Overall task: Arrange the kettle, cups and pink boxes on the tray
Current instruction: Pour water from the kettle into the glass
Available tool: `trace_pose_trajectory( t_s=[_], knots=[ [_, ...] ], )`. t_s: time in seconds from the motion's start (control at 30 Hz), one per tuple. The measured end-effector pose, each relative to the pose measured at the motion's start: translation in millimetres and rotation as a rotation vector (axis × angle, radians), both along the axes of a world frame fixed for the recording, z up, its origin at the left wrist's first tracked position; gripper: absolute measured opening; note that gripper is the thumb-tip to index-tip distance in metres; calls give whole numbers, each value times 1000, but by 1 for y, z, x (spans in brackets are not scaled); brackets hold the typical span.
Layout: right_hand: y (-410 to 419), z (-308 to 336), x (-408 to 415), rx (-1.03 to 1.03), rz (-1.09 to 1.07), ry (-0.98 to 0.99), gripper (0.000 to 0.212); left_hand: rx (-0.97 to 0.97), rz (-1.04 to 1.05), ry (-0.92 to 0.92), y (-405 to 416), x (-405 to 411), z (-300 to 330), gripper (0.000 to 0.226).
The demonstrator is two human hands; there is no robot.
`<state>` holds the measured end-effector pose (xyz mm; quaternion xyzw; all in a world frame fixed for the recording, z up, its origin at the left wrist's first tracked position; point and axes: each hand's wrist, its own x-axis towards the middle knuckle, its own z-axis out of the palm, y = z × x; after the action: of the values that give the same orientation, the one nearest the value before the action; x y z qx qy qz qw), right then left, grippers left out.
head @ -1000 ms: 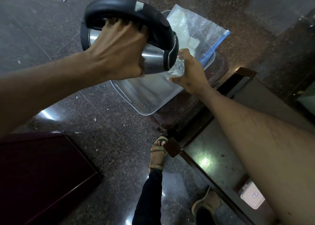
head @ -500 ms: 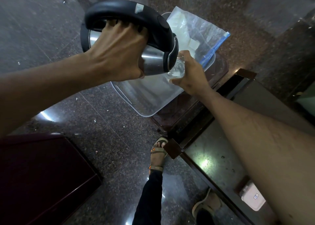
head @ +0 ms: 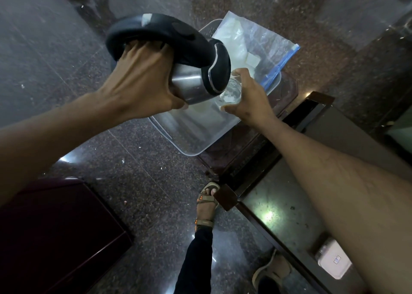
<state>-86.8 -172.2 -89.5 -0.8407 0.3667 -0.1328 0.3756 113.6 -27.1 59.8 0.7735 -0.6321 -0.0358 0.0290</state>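
My left hand [head: 142,79] grips the black handle of a steel kettle [head: 194,86], which is tipped sideways with its lid end toward a clear glass cup [head: 230,92]. My right hand [head: 249,99] holds that cup against the kettle's mouth, above a clear plastic tray [head: 191,135]. The tray rests on a small dark wooden table [head: 252,137]. A zip bag [head: 256,46] with white pieces lies in the tray's far end. No pink boxes are in sight.
A dark table with a stone top [head: 281,213] stands at the right, with a white device [head: 334,260] near its front. A maroon cabinet [head: 55,233] fills the lower left. My sandalled feet [head: 206,204] stand on the granite floor.
The kettle and cup stay together over the tray; both hands have barely shifted.
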Motion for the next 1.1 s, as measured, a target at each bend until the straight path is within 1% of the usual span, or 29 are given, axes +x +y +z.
trace_pose_trajectory(
  t_s=[0.1, 0.17, 0.27, 0.4, 0.53, 0.63, 0.77, 0.9, 1.03, 1.1],
  knots=[
    [-1, -2, 1, -8, -2, 9, 90, -57, 57, 140, 6, 6, -7, 102],
    [-1, -3, 1, -7, -11, 7, 91, -112, 134, 215, 10, 8, -12, 103],
    [-2, -2, 1, -3, -21, 16, 91, -223, 272, 327, 18, 4, -23, 98],
    [-2, -1, 0, 3, -17, 22, 89, -382, 426, 461, 25, -15, -45, 102],
    [-2, 2, 0, 12, -7, 24, 85, -477, 592, 571, 26, -27, -69, 103],
    [-1, 4, 0, 23, -1, 10, 80, -538, 664, 640, 26, -29, -80, 107],
    [1, 7, 0, 20, 5, 34, 79, -582, 730, 670, 27, -34, -89, 109],
    [0, 10, 0, 15, -2, 46, 79, -512, 779, 701, 28, -39, -98, 107],
    [0, 12, 1, 27, -13, 59, 81, -491, 795, 644, 33, -49, -97, 106],
    [0, 13, 1, 43, -19, 59, 80, -520, 821, 585, 46, -68, -95, 102]
  ],
)
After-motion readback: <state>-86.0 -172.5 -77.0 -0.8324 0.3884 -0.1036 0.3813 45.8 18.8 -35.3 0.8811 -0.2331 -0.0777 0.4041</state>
